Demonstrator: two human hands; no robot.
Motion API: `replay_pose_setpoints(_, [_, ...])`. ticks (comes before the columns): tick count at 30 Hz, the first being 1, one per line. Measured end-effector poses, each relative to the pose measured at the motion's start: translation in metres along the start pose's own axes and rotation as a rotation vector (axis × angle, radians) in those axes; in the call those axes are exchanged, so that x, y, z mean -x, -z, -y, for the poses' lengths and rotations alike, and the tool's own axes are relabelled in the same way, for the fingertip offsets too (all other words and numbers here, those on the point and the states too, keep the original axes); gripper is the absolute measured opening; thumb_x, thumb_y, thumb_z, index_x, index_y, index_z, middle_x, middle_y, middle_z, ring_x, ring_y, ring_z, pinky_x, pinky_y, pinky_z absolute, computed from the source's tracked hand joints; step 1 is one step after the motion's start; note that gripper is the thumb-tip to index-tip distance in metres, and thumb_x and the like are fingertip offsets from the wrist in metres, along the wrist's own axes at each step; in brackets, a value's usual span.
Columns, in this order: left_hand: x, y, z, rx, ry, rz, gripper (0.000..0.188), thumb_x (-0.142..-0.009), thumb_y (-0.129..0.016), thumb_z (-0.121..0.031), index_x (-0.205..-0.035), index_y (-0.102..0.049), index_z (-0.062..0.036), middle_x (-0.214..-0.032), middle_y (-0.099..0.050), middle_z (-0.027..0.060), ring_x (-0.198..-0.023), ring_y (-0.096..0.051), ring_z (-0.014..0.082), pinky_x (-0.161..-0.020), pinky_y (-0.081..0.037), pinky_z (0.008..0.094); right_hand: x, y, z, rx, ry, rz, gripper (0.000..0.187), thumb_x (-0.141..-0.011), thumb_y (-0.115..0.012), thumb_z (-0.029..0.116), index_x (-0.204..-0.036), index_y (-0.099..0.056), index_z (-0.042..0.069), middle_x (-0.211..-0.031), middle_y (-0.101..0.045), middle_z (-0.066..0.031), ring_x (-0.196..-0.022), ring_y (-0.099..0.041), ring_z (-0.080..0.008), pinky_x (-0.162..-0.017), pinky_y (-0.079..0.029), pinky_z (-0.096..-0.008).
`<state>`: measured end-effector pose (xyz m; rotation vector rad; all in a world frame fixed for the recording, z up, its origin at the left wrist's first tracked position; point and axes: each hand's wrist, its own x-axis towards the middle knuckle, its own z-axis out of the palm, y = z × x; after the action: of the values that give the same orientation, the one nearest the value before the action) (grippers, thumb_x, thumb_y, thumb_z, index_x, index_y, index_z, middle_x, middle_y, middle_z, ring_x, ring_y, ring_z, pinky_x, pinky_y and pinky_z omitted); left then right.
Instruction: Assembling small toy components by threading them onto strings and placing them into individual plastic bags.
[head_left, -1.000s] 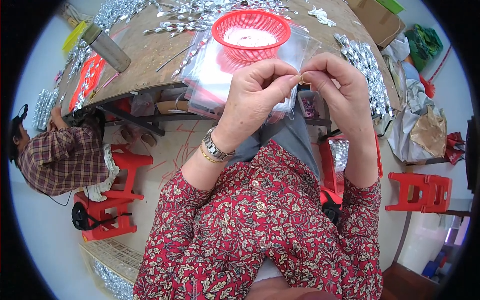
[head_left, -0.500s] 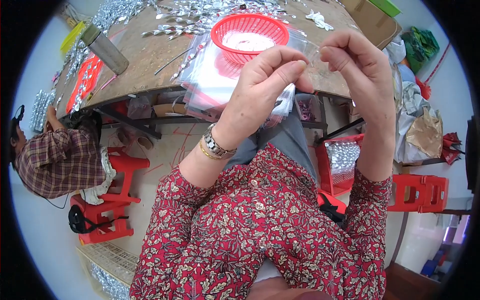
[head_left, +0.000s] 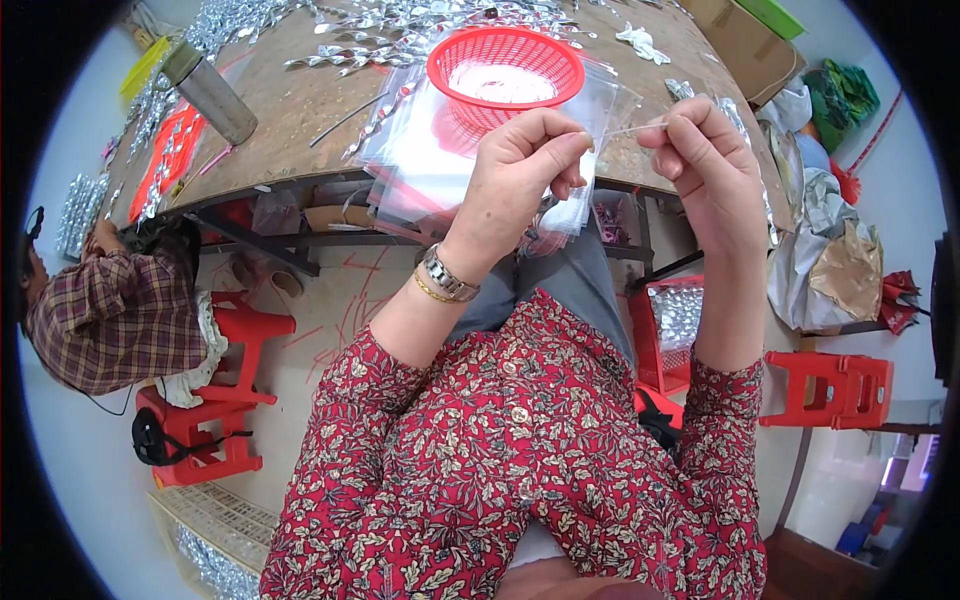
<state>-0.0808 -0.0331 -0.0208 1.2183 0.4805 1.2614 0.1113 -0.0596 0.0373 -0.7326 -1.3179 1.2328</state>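
A thin pale thread [head_left: 636, 129] stretches between my two hands above the table's near edge. My right hand [head_left: 708, 170] pinches one end between thumb and forefinger, its other fingers curled. My left hand [head_left: 522, 178], with a metal watch and a gold bracelet on the wrist, is closed with thumb and forefinger together at the other end. Under and beyond my left hand, a red plastic basket [head_left: 440, 84] holding white strands sits on a stack of clear plastic sheets [head_left: 400, 180].
Twisted silver foil strips [head_left: 370, 50] lie across the wooden table [head_left: 285, 100]. A metal flask [head_left: 210, 95] stands at left. A person in a plaid shirt [head_left: 120, 320] sits at far left by red stools [head_left: 250, 340]. Red crate [head_left: 665, 330] and bags [head_left: 830, 250] are right.
My right hand has come down and turned slightly, uncovering silver foil strips behind it. My left hand has shifted a little left and down. The thread between them now shows more plainly.
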Motion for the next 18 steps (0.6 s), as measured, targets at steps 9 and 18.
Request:
replay_pose_setpoints(9, [0.000,-0.004,0.015,0.169,0.048,-0.026,0.011,-0.091,-0.059,-0.013,-0.091,-0.062,-0.0022,-0.067,-0.058,-0.0002,-0.059,-0.056,0.0066,-0.052,-0.042,0.0181,0.015,-0.008,-0.030,-0.246,-0.025,0.019,0.008,-0.095,-0.051,0.012,-0.094,-0.053,0.004,-0.128,-0.050,-0.0246,-0.073,-0.049,-0.0065,-0.070,-0.042,-0.0220])
replay_pose_setpoints(18, [0.004,-0.006,0.015,0.087,0.027,-0.030,0.011,-0.091,-0.058,-0.012,-0.091,-0.062,-0.0027,-0.068,-0.058,-0.0010,-0.058,-0.052,0.0042,-0.053,-0.041,0.0170,0.024,-0.021,-0.026,0.284,0.076,0.055,0.010,-0.092,-0.051,0.007,-0.086,-0.057,0.002,-0.129,-0.052,-0.0209,-0.087,-0.053,-0.0049,-0.075,-0.041,-0.0205])
